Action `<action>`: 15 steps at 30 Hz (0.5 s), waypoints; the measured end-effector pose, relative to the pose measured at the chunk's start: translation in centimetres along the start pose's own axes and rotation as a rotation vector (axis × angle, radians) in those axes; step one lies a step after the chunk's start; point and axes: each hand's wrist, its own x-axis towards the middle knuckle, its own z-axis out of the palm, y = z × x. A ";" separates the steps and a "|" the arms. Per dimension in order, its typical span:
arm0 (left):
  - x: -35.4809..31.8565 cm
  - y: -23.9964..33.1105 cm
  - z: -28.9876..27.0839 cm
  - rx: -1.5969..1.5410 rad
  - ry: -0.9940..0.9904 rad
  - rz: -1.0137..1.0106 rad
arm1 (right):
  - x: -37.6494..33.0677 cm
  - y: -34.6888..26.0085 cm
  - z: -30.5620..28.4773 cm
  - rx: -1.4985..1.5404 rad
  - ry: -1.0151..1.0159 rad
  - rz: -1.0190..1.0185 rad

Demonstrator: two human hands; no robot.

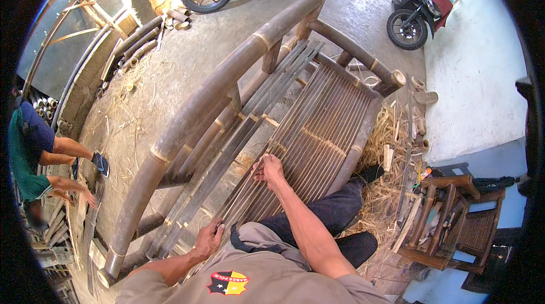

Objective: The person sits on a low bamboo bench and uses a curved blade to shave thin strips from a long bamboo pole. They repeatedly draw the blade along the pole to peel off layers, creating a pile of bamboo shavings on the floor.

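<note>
A large dark-brown bamboo bench frame (250, 48) lies around me, with thin bamboo slats (326, 122) side by side across its seat. My right hand (269, 170) is over the slats near the middle, fingers pinched on a thin bamboo slat at the seat's left edge. Lower down, my left hand (209, 240) has its fingers curled at the near end of the slats, seemingly gripping one; its grip is partly hidden. Left of the seat, several loose long dark strips (227, 145) lie lengthwise along the frame, with a gap showing the floor between.
Pale bamboo shavings (389, 162) heap along the right side. A co-worker (40, 150) bends over bamboo pieces at far left. Two parked motorbikes (411, 20) stand farther off. At lower right is a bamboo chair (448, 219) with tools on it, near a white wall (471, 76).
</note>
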 end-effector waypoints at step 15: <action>-2.0 3.5 -2.7 -0.104 0.008 0.092 | -0.9 -0.9 0.2 0.177 -0.074 -0.016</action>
